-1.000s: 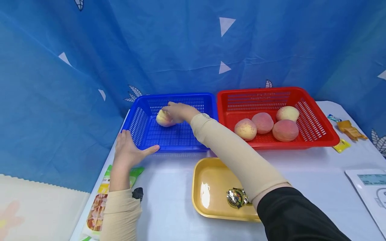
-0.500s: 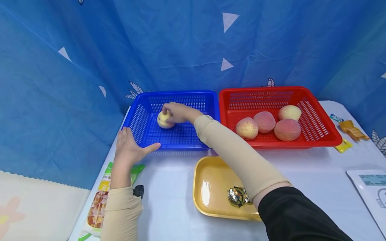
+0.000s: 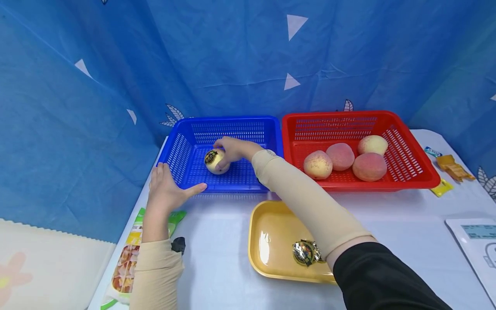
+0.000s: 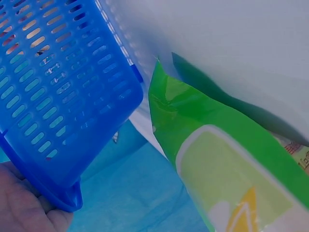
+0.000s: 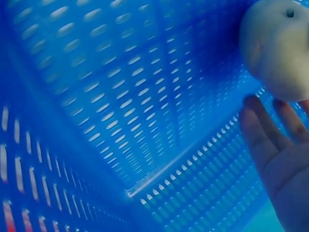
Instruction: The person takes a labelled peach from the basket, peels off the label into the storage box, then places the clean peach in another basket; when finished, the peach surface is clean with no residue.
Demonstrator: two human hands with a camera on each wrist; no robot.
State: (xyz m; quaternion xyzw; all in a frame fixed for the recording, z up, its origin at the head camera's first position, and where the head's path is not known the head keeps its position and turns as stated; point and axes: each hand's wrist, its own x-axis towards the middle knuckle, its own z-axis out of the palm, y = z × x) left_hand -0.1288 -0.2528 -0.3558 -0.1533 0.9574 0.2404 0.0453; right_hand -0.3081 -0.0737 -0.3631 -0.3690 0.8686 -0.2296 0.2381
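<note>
In the head view a pale yellow peach point(image 3: 218, 166), with a round black-and-gold sticker point(image 3: 211, 156) on its upper left, sits inside the blue basket point(image 3: 242, 187). My right hand point(image 3: 232, 151) holds this peach from the right, thumb on the near side and fingers over the back. The right wrist view shows the same peach point(image 5: 277, 53) at top right, its stem hollow visible. My left hand point(image 3: 164, 189) rests at the basket's near left corner, fingers straight and thumb spread along the front rim. The left wrist view catches part of that hand point(image 4: 26, 205) against the rim.
A red basket point(image 3: 410, 165) with several peaches point(image 3: 341, 157) stands right of the blue one. In front lies a gold tray point(image 3: 271, 275) with shiny black-and-gold wrapped pieces point(image 3: 304, 253). A green food bag point(image 4: 188, 111) lies under my left forearm. Small wrapped sweets point(image 3: 453, 168) lie far right.
The peach has turned in my right hand and come slightly nearer and rightward, so its sticker now shows. My left hand stays at the basket corner.
</note>
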